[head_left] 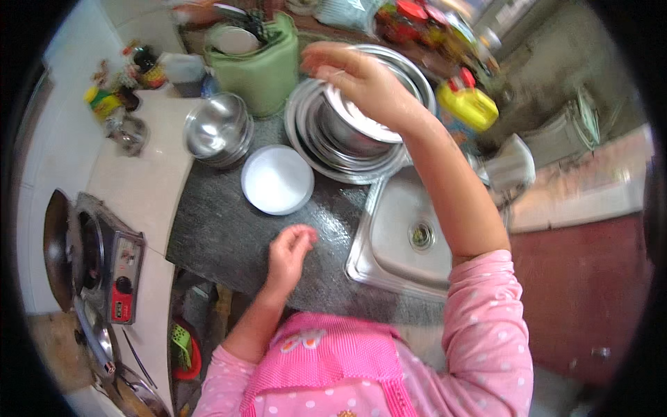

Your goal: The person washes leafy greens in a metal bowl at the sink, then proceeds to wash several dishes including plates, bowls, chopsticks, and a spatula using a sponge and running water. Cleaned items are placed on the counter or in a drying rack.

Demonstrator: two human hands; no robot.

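Note:
My right hand (359,83) is stretched over a stack of metal basins (305,151), above a white-rimmed bowl (388,134) on top; its fingers are blurred, and whether they touch anything cannot be told. My left hand (292,250) hovers above the dark stone counter (219,224), empty, with thumb and fingertips close together. Between it and the basins stands a white bowl (278,180). Stacked stainless steel bowls (216,130) are to its left. The steel sink (406,224), with bits of green in its drain, lies partly under my right forearm.
A green container (255,78) holding utensils stands behind the steel bowls. A yellow bottle (469,107) with a red cap is right of the basins. On the left, a gas stove (125,276) and a wok (57,250) occupy the pale counter. The dark counter looks wet near the sink.

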